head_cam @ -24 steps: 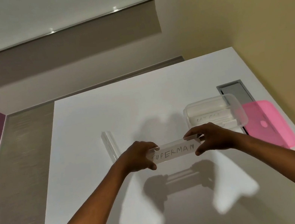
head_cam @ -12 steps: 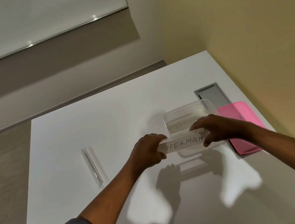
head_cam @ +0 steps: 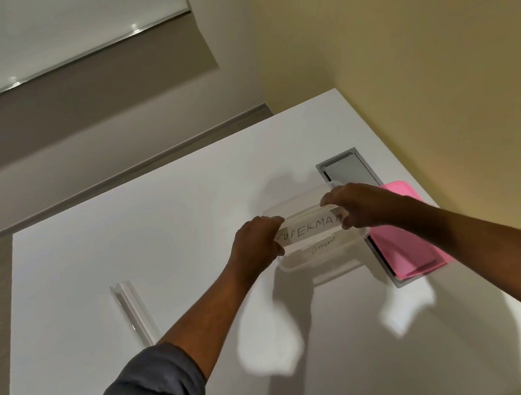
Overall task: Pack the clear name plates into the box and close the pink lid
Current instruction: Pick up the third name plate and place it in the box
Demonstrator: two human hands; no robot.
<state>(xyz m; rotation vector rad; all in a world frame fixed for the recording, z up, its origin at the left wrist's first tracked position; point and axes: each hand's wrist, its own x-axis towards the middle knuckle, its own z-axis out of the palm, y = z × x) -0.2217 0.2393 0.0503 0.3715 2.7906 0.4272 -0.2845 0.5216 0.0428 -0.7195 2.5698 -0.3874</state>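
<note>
A clear name plate with a paper slip reading SUPERMAN is held level by both ends. My left hand grips its left end and my right hand grips its right end. The plate hovers over the open clear plastic box on the white table. Inside the box lies another plate with a label that looks like ELEPHANT. A third clear name plate lies on the table to the left. The pink lid rests to the right of the box.
A grey recessed cable hatch in the table runs behind the box and under the pink lid. A yellow wall stands close on the right. The table's left and near edges drop to a grey floor.
Both hands have carried the SUPERMAN plate forward and right, from in front of the box to above its opening. The view has shifted right.
</note>
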